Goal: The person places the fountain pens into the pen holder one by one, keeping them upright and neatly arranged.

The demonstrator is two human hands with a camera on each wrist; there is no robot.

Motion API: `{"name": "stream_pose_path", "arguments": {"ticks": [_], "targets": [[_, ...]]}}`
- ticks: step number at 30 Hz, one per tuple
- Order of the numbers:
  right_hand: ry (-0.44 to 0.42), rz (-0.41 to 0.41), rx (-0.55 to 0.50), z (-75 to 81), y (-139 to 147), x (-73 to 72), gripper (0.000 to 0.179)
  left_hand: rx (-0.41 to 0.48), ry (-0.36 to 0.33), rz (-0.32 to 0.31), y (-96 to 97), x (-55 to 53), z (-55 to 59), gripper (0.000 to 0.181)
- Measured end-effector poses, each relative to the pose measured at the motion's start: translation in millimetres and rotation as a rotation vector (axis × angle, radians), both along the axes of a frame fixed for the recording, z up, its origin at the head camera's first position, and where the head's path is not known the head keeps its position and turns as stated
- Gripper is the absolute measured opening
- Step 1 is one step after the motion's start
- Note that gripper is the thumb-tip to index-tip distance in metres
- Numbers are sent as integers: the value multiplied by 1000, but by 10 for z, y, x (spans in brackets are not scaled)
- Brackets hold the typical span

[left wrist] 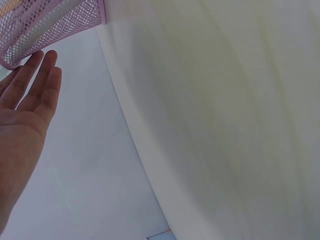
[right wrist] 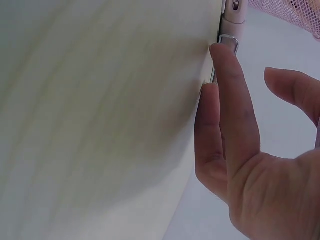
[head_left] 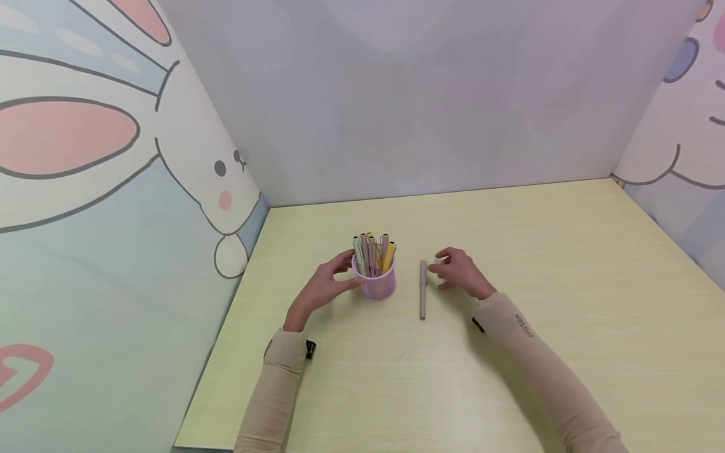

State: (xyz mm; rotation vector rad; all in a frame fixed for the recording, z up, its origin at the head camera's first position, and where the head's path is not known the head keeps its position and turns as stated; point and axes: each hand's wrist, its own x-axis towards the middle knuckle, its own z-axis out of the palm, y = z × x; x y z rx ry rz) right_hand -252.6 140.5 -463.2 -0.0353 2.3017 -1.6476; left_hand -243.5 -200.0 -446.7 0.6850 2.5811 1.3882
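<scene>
A pink mesh pen cup (head_left: 379, 289) stands upright on the table, holding several pens (head_left: 372, 255) in mauve, pale green and yellow. My left hand (head_left: 325, 287) is at the cup's left side, thumb at the front and fingers toward the back. In the left wrist view its fingers (left wrist: 42, 87) extend nearly straight against the mesh. A capped mauve pen (head_left: 422, 292) lies on the table right of the cup. Just right of its clip end is my right hand (head_left: 460, 272), fingers apart and thumb spread. The right wrist view shows a fingertip by the pen's clip (right wrist: 230, 39).
The pale wood-grain table (head_left: 362, 390) meets a plain light wall (head_left: 396, 113) at the back. Walls with cartoon animals, including a rabbit (head_left: 192, 163), stand on both sides. A black strap piece (head_left: 309, 349) shows at the left wrist.
</scene>
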Motion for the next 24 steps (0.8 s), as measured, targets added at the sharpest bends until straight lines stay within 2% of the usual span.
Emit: {"name": "stream_pose_path", "arguments": {"ticks": [10, 24], "targets": [[-46, 0, 20, 16, -121, -21, 54, 11, -8, -6, 0, -1, 4, 76], [-44, 17, 51, 22, -244, -29, 53, 3, -2, -3, -10, 13, 3, 76]]}}
